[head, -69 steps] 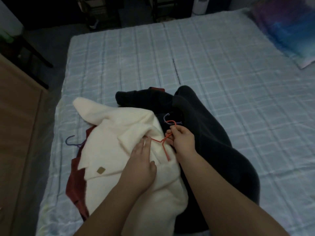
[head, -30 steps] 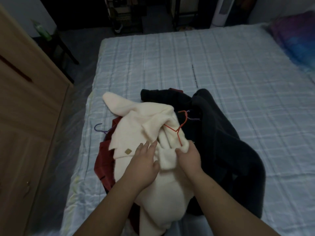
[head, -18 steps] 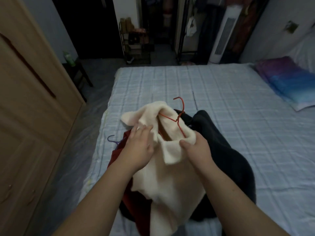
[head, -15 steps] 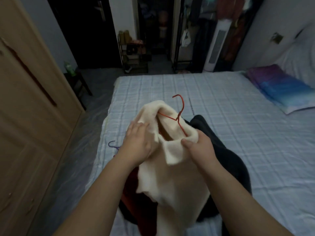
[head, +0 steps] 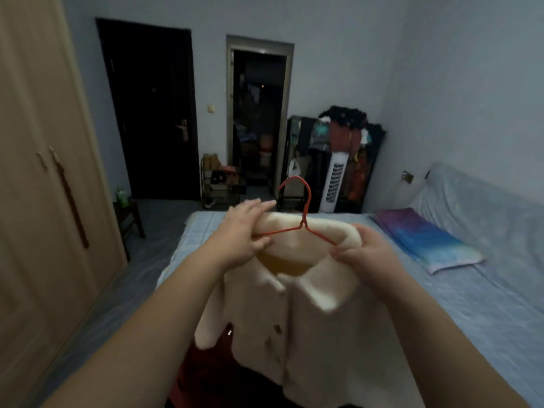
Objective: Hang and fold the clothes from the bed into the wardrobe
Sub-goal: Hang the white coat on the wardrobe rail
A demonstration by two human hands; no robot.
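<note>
A person holds a cream coat point(head: 297, 313) up in the air over the near end of the bed point(head: 459, 307). The coat hangs on a red hanger point(head: 300, 222). The hook of the hanger pokes up above the collar, and its two thin arms slope down to each side inside the shoulders of the coat.

The left hand point(head: 244, 234) is at the left shoulder of the coat. Its thumb is tucked under the end of the hanger arm, and its fingers point(head: 259, 206) lie long and nearly straight over the top of the soft cloth. It looks blurry, so I cannot tell how tight the hold is.

The right hand point(head: 362, 251) is at the right shoulder. Its fingers are curled and pinch the cloth and the end of the hanger arm together.

The coat front faces the person. It has a big collar and dark buttons down the middle. Under the coat, low down, a dark red garment point(head: 203, 366) lies on the bed.

The wardrobe point(head: 44, 178) stands on the left with its tan doors closed. A purple and blue pillow point(head: 424, 237) lies on the far right of the bed. At the back of the room are a dark door point(head: 150, 113), an open doorway, a white tower fan point(head: 335, 184) and a rack full of clothes point(head: 344, 134).
</note>
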